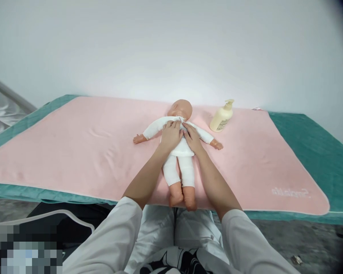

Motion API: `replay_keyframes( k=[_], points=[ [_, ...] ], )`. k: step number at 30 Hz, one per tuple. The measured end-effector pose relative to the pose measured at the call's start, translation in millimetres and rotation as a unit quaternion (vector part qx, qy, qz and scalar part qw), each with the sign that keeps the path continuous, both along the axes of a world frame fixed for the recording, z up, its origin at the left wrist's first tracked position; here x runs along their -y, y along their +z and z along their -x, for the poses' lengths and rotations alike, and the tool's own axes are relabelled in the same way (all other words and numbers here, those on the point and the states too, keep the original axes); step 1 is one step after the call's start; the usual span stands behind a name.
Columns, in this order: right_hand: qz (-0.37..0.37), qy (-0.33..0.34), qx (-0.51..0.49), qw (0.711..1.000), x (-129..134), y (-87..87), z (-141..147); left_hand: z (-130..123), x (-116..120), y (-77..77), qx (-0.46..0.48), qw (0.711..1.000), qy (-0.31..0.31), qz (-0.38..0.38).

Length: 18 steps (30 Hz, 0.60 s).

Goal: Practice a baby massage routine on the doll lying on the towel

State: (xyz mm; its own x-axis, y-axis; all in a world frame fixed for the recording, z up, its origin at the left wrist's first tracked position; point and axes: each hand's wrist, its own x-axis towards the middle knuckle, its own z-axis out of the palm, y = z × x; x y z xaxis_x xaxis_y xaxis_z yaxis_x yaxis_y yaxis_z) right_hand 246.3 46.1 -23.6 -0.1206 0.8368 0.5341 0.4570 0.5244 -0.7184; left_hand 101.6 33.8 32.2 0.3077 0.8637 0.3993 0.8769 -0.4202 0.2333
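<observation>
A baby doll (183, 147) in white clothing lies face down or with its head turned aside; I cannot tell which. Its arms are spread out and its legs point toward me. My left hand (171, 134) rests flat on the left part of the doll's upper torso, fingers stretched toward the head. Beside it my right hand (192, 137) lies flat on the right part, fingers also extended. The two hands nearly meet at the middle of the torso. Neither one grasps anything.
A cream pump bottle (221, 118) stands upright to the right of the doll's head. Under both is a pink mat (103, 144) over a green cover (317, 152). A pale wall (160, 49) rises behind. A light-coloured tube (60, 212) curves at lower left.
</observation>
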Motion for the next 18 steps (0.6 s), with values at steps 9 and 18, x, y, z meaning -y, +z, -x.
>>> replay_keyframes(
  k=[9,18],
  points=[
    [0.019,-0.001,0.005,1.000,-3,-0.6,0,0,-1,-0.8,-0.019,1.000,-0.004,0.006],
    [-0.068,-0.080,-0.056,0.993,26,10.4,3,12,10,0.8,0.073,0.993,-0.051,-0.073]
  ],
)
